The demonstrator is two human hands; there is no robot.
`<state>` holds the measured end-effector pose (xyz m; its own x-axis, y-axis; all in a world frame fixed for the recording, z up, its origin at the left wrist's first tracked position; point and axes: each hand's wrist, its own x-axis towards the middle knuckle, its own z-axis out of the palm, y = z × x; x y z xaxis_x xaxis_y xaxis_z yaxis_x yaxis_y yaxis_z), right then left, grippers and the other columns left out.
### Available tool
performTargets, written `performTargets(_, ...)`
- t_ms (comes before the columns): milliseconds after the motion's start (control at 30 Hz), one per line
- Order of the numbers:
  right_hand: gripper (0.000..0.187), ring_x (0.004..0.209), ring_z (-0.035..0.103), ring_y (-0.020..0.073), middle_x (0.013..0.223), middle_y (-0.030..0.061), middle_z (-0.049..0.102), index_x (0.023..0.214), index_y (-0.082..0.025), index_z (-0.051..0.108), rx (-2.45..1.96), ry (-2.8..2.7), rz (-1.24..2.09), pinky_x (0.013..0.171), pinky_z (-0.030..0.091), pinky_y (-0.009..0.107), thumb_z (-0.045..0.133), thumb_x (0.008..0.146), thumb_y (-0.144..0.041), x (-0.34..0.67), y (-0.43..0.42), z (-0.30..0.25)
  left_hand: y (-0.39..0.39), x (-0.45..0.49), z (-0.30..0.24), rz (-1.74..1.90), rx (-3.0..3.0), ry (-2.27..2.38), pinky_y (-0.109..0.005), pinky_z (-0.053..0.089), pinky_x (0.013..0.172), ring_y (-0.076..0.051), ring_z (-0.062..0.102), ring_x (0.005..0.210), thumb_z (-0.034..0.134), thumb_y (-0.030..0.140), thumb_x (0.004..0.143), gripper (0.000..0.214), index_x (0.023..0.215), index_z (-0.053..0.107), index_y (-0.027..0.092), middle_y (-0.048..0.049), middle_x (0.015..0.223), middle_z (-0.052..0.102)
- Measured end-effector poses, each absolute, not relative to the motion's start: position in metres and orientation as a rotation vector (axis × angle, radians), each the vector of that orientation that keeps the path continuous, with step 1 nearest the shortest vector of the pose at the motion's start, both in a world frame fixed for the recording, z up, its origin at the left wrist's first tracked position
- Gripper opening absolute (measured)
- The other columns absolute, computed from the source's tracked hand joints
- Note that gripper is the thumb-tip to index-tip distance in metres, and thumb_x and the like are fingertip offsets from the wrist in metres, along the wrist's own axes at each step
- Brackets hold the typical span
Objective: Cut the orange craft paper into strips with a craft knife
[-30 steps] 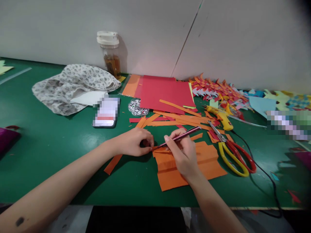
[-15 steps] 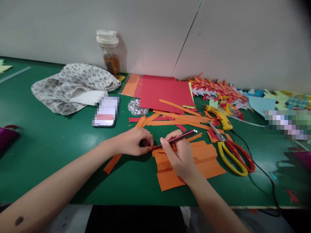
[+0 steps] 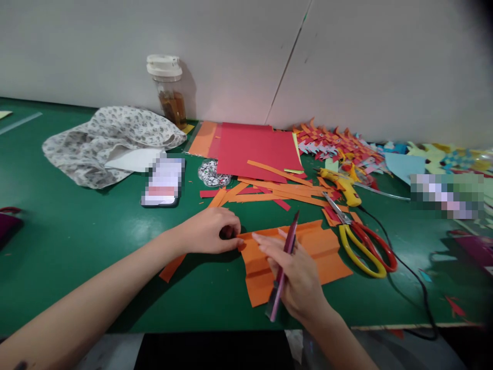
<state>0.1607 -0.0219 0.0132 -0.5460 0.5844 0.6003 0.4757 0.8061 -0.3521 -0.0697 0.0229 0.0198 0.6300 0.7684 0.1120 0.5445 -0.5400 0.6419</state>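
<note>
While the far left corner of a creased orange sheet point(image 3: 256, 282) is pinched between thumb and finger of the left hand point(image 3: 211, 231), a slim pink-and-dark tool point(image 3: 283, 270) is gripped in the right hand point(image 3: 302, 282), its fingertips placed at the sheet's far edge. The sheet is located near the middle of the table's point(image 3: 196, 303) near edge. Its right side is closely flanked by scissors point(image 3: 364, 252); the space beyond is crowded by orange strips point(image 3: 296, 192) and a yellow glue gun point(image 3: 341, 185). Toward the table's far edge, red paper point(image 3: 254, 149), a lidded bottle point(image 3: 169, 95) and a patterned cloth point(image 3: 77, 154) are noted. The phone's point(image 3: 164, 182) screen is pixelated; its writing cannot be read.
</note>
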Motion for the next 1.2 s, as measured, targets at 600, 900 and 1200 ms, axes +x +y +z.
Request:
performTargets(600, 0.013, 0.078, 0.064, 0.0233, 0.089, 0.0094, 0.072, 0.102, -0.018, 0.058, -0.861, -2.474, 0.115, 0.086, 0.045, 0.045, 0.051, 0.09, -0.018, 0.151, -0.026, 0.013, 0.022, -0.063, 0.014, 0.6, 2.289, 1.132, -0.022, 0.036, 0.053, -0.01, 0.05, 0.058, 0.052, 0.023, 0.089, 0.016, 0.074, 0.053, 0.017, 0.0027, 0.064, 0.056)
performTargets(900, 0.007, 0.081, 0.067, 0.0246, 0.101, 0.0123, 0.074, 0.094, -0.019, 0.056, -0.827, -2.449, 0.053, 0.084, 0.049, 0.046, 0.051, 0.09, -0.018, 0.149, -0.028, 0.014, 0.026, -0.072, 0.009, 1.01, 2.229, 1.785, -0.021, 0.032, 0.049, -0.01, 0.048, 0.055, 0.055, 0.02, 0.081, 0.011, 0.089, 0.047, 0.021, 0.0046, 0.066, 0.052)
performTargets(1200, 0.007, 0.092, 0.067, 0.0277, 0.103, 0.0133, 0.072, 0.094, -0.02, 0.052, -0.856, -2.364, -0.03, 0.08, 0.053, 0.044, 0.057, 0.089, -0.02, 0.151, -0.03, 0.011, 0.015, -0.059, 0.017, 0.594, 2.419, 1.177, -0.03, 0.044, 0.071, -0.018, 0.057, 0.083, 0.063, 0.036, 0.084, 0.016, 0.084, 0.062, 0.02, -0.002, 0.085, 0.061)
